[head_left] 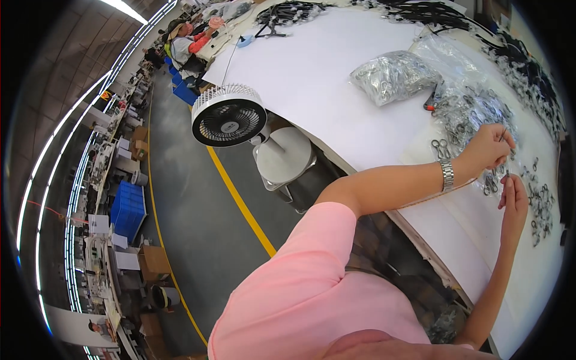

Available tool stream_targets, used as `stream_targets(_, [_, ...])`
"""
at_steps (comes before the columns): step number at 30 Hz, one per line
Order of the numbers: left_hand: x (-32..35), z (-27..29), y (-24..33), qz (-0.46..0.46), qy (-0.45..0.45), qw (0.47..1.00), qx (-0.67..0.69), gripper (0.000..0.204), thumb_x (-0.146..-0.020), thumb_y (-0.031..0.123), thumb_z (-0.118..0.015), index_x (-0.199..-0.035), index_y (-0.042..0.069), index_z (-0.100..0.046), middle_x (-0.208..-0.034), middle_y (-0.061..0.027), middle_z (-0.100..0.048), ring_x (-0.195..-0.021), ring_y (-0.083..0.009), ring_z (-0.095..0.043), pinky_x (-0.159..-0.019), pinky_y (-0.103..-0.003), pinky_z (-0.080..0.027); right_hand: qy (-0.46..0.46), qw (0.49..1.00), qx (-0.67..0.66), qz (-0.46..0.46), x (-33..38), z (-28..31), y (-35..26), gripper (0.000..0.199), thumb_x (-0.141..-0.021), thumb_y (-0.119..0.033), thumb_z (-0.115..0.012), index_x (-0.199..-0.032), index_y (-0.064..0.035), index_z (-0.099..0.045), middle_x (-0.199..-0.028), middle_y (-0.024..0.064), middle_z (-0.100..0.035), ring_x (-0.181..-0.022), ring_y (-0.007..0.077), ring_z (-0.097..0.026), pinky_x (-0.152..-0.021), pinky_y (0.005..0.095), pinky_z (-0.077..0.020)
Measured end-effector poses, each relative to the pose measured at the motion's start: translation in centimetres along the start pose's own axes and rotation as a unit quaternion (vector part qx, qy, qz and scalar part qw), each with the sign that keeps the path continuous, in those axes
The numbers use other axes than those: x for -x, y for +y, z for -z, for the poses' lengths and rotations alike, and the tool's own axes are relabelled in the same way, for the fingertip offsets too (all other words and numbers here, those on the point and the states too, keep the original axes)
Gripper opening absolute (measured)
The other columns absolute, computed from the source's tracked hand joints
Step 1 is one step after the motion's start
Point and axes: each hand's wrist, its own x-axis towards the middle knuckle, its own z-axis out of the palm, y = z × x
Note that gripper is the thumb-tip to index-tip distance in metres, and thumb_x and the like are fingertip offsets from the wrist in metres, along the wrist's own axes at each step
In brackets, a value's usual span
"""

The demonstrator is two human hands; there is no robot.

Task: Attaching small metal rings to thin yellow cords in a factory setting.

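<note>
The step in hand looks like working small hardware between both hands: the left grip point(486, 149) pinches a thin dark piece point(503, 134), and the right grip point(514, 196) pinches a small metallic piece point(507, 173) just below; whether the two join, I cannot tell. The next move probably calls for careful fingertip alignment. Both pieces are over the smooth white surface point(312, 60), near shiny, looped metal clasps point(541, 207), with a crinkled, bulging clear plastic bag point(393, 78) and slender black straps point(432, 15) beyond.

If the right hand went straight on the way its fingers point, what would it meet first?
Probably the left hand, just above it in the picture, though depth is unclear.
</note>
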Motion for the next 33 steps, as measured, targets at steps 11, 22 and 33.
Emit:
stream_targets(11, [0.7, 0.1, 5.6, 0.017, -0.273, 0.889, -0.368, 0.03, -0.1, 0.02, -0.057, -0.108, -0.005, -0.073, -0.084, -0.0096, -0.078, -0.073, -0.0138, -0.069, -0.07, -0.029, -0.055, -0.068, 0.985, -0.132, -0.09, -1.2, 2.6, 1.2, 0.025, -0.109, -0.029, -0.055, -0.111, -0.0068, -0.067, -0.078, -0.0065, -0.049, -0.063, 0.0023, -0.043, -0.058, 0.0197, -0.0353])
stream_targets(22, [1.2, -1.4, -0.3, -0.07, -0.133, 0.893, -0.423, 0.018, -0.094, 0.011, -0.061, -0.093, -0.003, -0.072, -0.075, -0.0169, -0.073, -0.077, -0.0316, -0.072, -0.074, -0.043, -0.056, -0.025, 0.992, -0.123, -0.017, -1.6, 1.8, 3.3, 0.022, -0.109, -0.024, -0.057, -0.109, -0.006, -0.068, -0.079, -0.0051, -0.052, -0.063, 0.0025, -0.044, -0.058, 0.02, -0.0349])
stream_targets(33, [-0.3, 0.1, -1.2, -0.224, 0.028, 0.878, -0.422, 0.019, -0.089, 0.013, -0.062, -0.082, 0.0, -0.074, -0.076, -0.0183, -0.071, -0.074, -0.0356, -0.07, -0.078, -0.044, -0.054, 0.166, 0.926, 0.318, 0.116, -3.1, 8.8, 2.3, 0.035, -0.106, -0.01, -0.055, -0.14, -0.0028, -0.06, -0.122, 0.0083, -0.068, -0.11, 0.0184, -0.064, -0.095, 0.0319, -0.0501])
